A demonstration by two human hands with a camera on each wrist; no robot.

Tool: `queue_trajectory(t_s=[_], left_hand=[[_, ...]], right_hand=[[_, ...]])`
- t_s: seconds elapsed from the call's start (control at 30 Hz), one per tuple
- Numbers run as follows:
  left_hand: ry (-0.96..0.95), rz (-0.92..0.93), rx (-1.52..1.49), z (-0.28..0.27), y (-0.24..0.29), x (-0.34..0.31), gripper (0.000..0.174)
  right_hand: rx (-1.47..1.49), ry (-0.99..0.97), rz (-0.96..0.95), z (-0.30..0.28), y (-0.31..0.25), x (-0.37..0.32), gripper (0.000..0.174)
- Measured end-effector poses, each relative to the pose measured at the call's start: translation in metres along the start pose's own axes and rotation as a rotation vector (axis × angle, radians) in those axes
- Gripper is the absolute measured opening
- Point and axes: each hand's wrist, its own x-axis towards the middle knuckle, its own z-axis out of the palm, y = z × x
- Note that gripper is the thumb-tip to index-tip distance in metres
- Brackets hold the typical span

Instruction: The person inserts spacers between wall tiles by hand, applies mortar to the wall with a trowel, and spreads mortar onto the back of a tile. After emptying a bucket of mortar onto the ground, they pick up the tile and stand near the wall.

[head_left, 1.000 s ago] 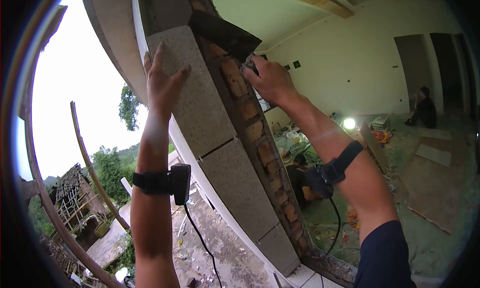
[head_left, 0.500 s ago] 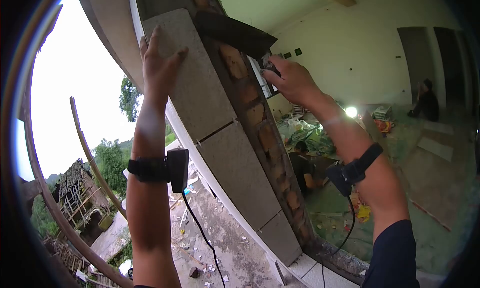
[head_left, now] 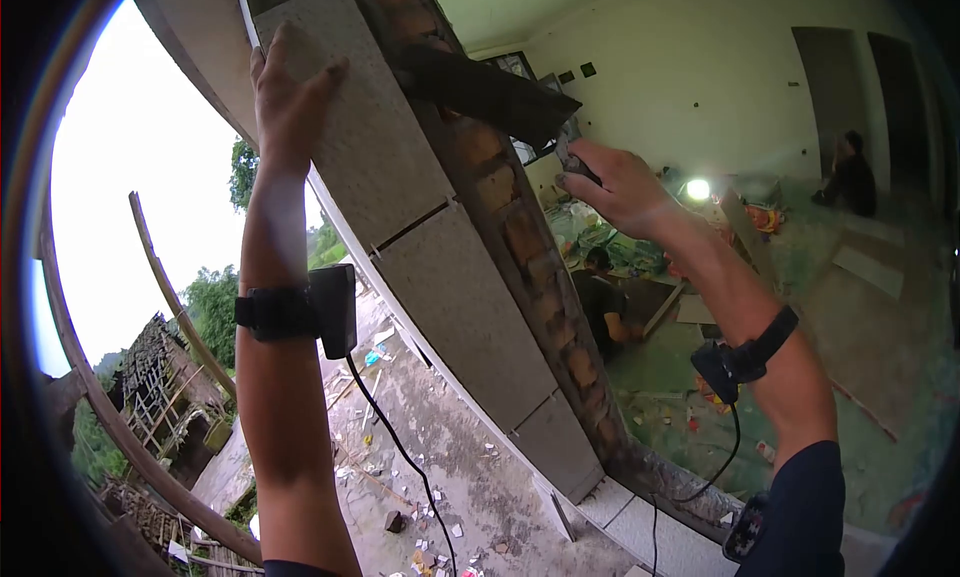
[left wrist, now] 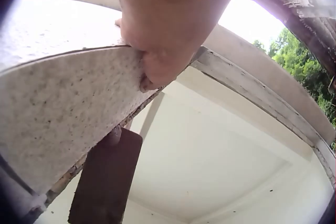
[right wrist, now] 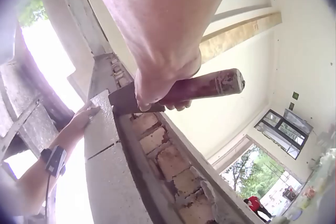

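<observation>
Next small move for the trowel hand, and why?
Probably a short stroke with the trowel down along the upper tile's right edge. The right hand grips its handle, and the blade's end lies at that edge, across the rough brick strip. The left hand rests on the upper tile, so it could steady it.

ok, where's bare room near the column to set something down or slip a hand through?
Set down: white tiles at the foot of the column, left of the thin cable. Pass: the gap between brick strip and right forearm looks open. Crowded: the upper tile, left hand on it, trowel close by; the littered ground outside.
</observation>
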Motion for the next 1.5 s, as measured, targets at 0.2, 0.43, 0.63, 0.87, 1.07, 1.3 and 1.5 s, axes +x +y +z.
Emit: queue_trajectory(t_s=[0.2,0.43,0.63,0.87,1.07,1.3,1.5], left_hand=[[-0.003,0.016,-0.049,-0.001,0.006,-0.004,0.079],[-0.044,0.017,-0.102,-0.001,0.006,-0.004,0.080],[-0.065,-0.015,-0.144,-0.002,0.003,-0.004,0.080],[-0.057,-0.034,-0.071,-0.001,0.003,-0.002,0.083],[-0.065,-0.033,-0.074,-0.001,0.000,0.000,0.083],[-0.063,-0.061,-0.031,-0.001,0.004,-0.002,0.081],[-0.062,-0.050,0.000,-0.002,0.007,-0.003,0.081]], right_hand=[[0.035,0.004,-0.018,0.009,0.009,-0.031,0.034],[0.022,-0.041,0.021,0.016,0.012,-0.060,0.035],[-0.041,-0.105,0.058,0.018,0.018,-0.081,0.036],[0.003,-0.047,-0.001,0.028,0.029,-0.100,0.031],[0.017,-0.075,0.054,0.038,0.031,-0.114,0.033],[0.046,-0.106,0.085,0.039,0.022,-0.121,0.031],[0.066,-0.155,0.129,0.043,0.022,-0.138,0.032]])
